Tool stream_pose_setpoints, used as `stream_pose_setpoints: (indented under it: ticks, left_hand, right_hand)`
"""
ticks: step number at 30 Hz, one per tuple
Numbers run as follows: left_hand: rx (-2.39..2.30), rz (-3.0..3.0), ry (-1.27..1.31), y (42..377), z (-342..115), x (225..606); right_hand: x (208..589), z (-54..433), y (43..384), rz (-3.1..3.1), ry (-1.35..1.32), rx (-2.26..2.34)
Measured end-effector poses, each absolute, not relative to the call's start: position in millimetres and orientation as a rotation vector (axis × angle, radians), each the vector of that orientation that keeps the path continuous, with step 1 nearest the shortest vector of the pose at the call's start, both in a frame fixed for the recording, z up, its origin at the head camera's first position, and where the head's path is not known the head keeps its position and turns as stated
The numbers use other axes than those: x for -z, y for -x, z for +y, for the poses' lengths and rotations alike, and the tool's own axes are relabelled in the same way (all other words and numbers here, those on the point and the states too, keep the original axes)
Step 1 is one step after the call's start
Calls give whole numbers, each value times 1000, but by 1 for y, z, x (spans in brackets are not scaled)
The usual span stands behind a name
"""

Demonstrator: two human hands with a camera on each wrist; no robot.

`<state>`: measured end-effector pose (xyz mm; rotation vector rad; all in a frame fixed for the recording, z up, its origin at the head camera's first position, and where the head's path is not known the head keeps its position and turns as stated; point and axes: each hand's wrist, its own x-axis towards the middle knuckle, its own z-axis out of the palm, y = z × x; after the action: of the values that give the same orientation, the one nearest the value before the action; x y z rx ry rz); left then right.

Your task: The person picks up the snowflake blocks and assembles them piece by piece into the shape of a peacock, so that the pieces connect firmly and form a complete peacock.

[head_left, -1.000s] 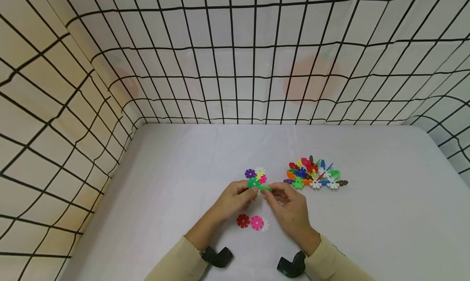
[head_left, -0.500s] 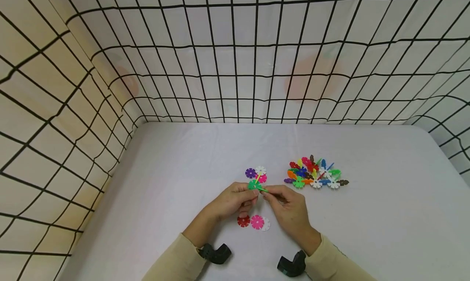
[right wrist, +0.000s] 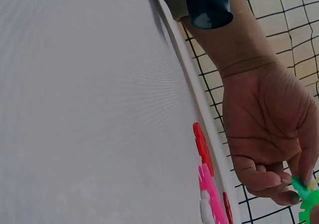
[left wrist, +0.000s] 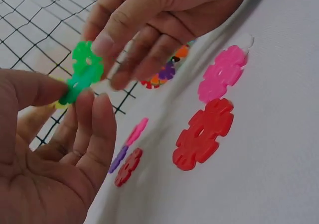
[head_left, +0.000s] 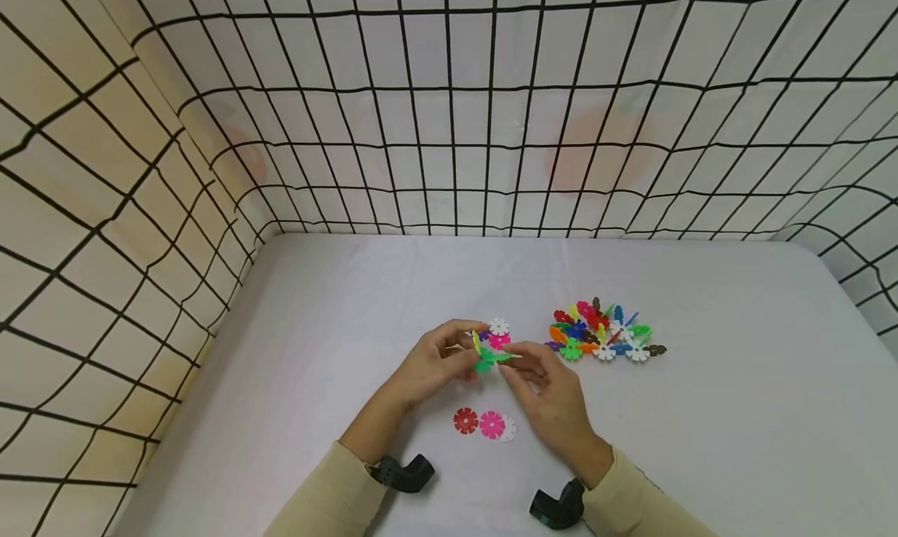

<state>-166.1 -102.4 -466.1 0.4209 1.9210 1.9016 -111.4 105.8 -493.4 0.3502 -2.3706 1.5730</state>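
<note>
My left hand (head_left: 436,363) pinches a teal flower-shaped slotted plastic disc (left wrist: 76,88). A yellow disc (head_left: 476,341) stands at its edge near the left fingers. A light green disc (left wrist: 88,58) adjoins the teal one, its edge pinched between the thumb and forefinger of my right hand (head_left: 553,389). Behind the hands lie a white disc (head_left: 499,326), a pink disc (head_left: 499,340) and a purple disc (left wrist: 118,159), partly covered in the head view. Also in the left wrist view is a dark red disc (left wrist: 128,167). Nearer me lie a red disc (head_left: 465,421) and a pink disc (head_left: 492,425) overlapping a white disc (head_left: 510,429).
To the right of the hands sits a pile of many-coloured flower discs (head_left: 603,330), some standing on edge. The white-covered table (head_left: 701,436) is bounded by a black wire grid (head_left: 449,143) at the back and sides. Both wrists wear black camera mounts (head_left: 405,473).
My left hand has shifted slightly left and lifted its forefinger. The joined discs have turned, with the yellow one swinging left and the teal one tilting. My right hand stays almost in place.
</note>
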Motion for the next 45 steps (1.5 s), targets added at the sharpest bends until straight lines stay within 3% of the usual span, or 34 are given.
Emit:
stream_pose_setpoints:
  ticks: [4, 10, 14, 26, 45]
  left_hand:
    - [-2039, 1952, -238, 169, -103, 467]
    - [-2160, 1943, -56, 171, -102, 468]
    - [-2182, 1926, -15, 171, -100, 471]
    - [-2051, 2025, -34, 162, -88, 471]
    - [-2074, 1794, -95, 153, -72, 466]
  right_hand:
    - [490, 108, 112, -2687, -312, -1481]
    - [485, 113, 113, -3015, -765, -1065]
    - [484, 115, 115, -3024, -873, -1055]
    - [492, 116, 117, -2588, -420, -1642]
    - [502, 117, 121, -2294, -493, -1461]
